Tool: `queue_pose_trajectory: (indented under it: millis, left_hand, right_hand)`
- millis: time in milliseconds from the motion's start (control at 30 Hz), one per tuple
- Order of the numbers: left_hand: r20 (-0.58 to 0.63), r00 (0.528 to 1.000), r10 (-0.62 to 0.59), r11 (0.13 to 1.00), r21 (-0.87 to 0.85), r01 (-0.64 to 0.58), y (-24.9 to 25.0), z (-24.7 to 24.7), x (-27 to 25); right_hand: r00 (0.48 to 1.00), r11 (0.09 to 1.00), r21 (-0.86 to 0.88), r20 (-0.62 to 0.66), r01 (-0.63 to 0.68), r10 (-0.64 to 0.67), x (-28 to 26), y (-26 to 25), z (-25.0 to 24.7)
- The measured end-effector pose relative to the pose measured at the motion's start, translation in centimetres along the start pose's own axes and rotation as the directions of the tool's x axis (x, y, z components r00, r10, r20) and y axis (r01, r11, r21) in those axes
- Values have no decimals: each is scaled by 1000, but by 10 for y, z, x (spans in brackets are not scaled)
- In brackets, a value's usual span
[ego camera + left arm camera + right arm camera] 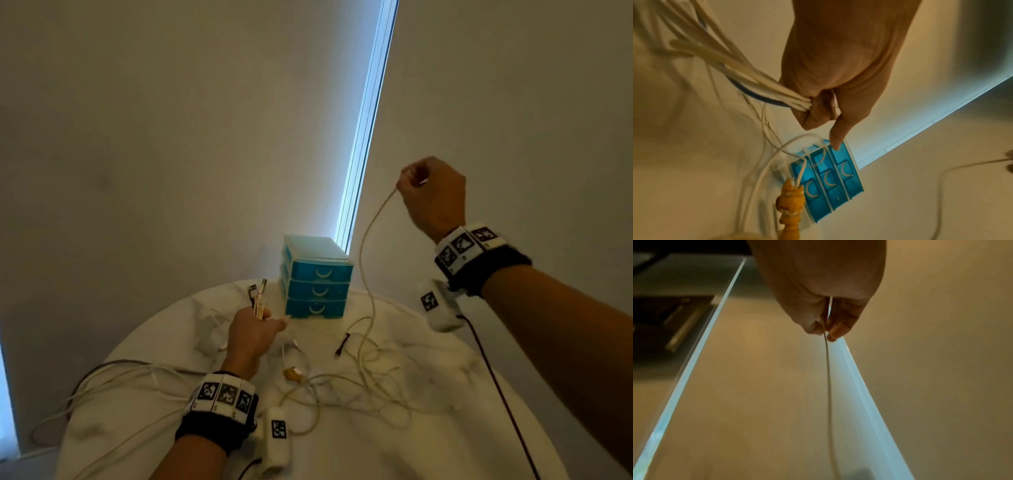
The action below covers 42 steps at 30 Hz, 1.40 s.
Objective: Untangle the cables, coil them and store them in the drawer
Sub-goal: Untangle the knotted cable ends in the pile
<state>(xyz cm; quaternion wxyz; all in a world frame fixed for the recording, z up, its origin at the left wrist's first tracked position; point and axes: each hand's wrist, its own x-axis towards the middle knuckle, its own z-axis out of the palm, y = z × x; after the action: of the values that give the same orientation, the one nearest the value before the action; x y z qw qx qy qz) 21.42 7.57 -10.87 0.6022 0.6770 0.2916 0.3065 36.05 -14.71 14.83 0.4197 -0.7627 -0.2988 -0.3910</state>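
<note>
A person's right hand (432, 195) pinches one white cable (368, 246) lifted high above the tangle (349, 380) on the table (445, 428), the left hand (253, 330) gripping bundled cable ends (259, 301) near the closed blue drawer unit (317, 277); untangling continues, coiling likely next.

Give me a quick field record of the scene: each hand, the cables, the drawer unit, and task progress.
left hand: grips a bundle of cable ends, low over the table
right hand: pinches one white cable, raised high
loose cables: tangled on the table, uncoiled
yellow connector: lies in the tangle
drawer unit: blue, three drawers, all closed
progress: untangling; nothing coiled or visibly stored
</note>
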Motion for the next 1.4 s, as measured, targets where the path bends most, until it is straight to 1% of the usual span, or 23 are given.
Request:
queue_pose_trajectory:
  millis: [67, 133, 200, 267, 333, 367, 433, 467, 533, 600, 667, 767, 833, 900, 967, 1000, 1100, 1133, 1167, 1200, 1267, 1333, 1400]
  left_hand:
    - [-31, 999, 15, 997, -70, -17, 4, -2, 0]
    - [-59, 995, 82, 989, -116, -89, 16, -3, -8]
    - [-66, 990, 125, 976, -170, -135, 34, -4, -20]
    - [-47, 990, 134, 955, -262, -142, 48, -4, -28]
    - [12, 991, 133, 907, -405, -116, 53, -1, -28]
    - [51, 990, 131, 864, -495, -89, 54, 1, -27]
    - [108, 985, 137, 777, -628, -40, 58, 5, -30]
    - [128, 981, 146, 760, -649, -28, 60, 7, -32]
    - [151, 976, 154, 789, -614, -29, 60, 11, -35]
    - [152, 972, 176, 859, -507, -76, 56, 14, -34]
    - [162, 968, 190, 907, -407, -111, 55, 15, -34]
    - [229, 952, 201, 939, -321, -121, 60, 15, -40]
    - [232, 955, 183, 947, -301, -109, 63, 16, -44]
    - [202, 960, 191, 929, -353, -111, 66, 15, -47]
    - [164, 967, 197, 895, -434, -108, 70, 11, -49]
    - [148, 968, 204, 878, -465, -114, 72, 9, -50]
    - [73, 967, 245, 855, -487, -180, 76, 2, -52]
    - [34, 967, 254, 852, -480, -206, 75, 0, -52]
    - [-1, 966, 259, 852, -471, -229, 73, -2, -51]
    - [-30, 966, 258, 853, -462, -243, 71, -4, -50]
    - [-64, 968, 244, 857, -452, -246, 67, -7, -47]
    - [-51, 972, 228, 858, -462, -226, 64, -11, -44]
    - [35, 975, 217, 876, -448, -179, 61, -11, -43]
  right_hand:
    - [985, 993, 114, -170, 6, 13, 33, -12, -21]
    - [971, 969, 246, -236, 18, 41, 58, -23, -39]
    - [973, 945, 326, -222, 15, 62, 68, -31, -50]
    - [983, 926, 376, -151, -42, 106, 59, -36, -51]
    - [991, 859, 496, 24, -127, 132, 27, -40, -42]
    - [976, 800, 563, 174, -209, 133, 2, -40, -33]
    - [865, 680, 597, 489, -427, 114, -61, -43, -14]
    - [802, 660, 562, 588, -499, 105, -90, -43, -4]
    - [720, 697, 465, 686, -546, 107, -134, -40, 19]
    - [685, 729, 414, 721, -545, 103, -154, -36, 38]
    - [713, 764, 421, 697, -489, 73, -160, -35, 51]
    - [801, 807, 427, 592, -407, 90, -157, -31, 69]
    - [819, 785, 441, 555, -435, 143, -158, -29, 72]
    - [805, 744, 453, 562, -491, 189, -163, -24, 70]
    - [740, 807, 343, 652, -481, 164, -174, -14, 60]
    - [683, 869, 258, 721, -422, 117, -181, -5, 56]
    - [468, 989, 71, 884, -127, -3, -200, 20, 45]
    - [434, 999, 35, 901, -37, -15, -201, 27, 44]
    - [432, 999, 3, 902, 35, -18, -200, 33, 45]
    - [471, 995, -35, 882, 97, -15, -197, 39, 47]
    - [633, 980, -146, 774, 138, 26, -186, 52, 49]
    - [777, 980, -190, 624, 52, 80, -174, 64, 47]
    - [853, 993, -64, 507, -104, 122, -167, 69, 42]
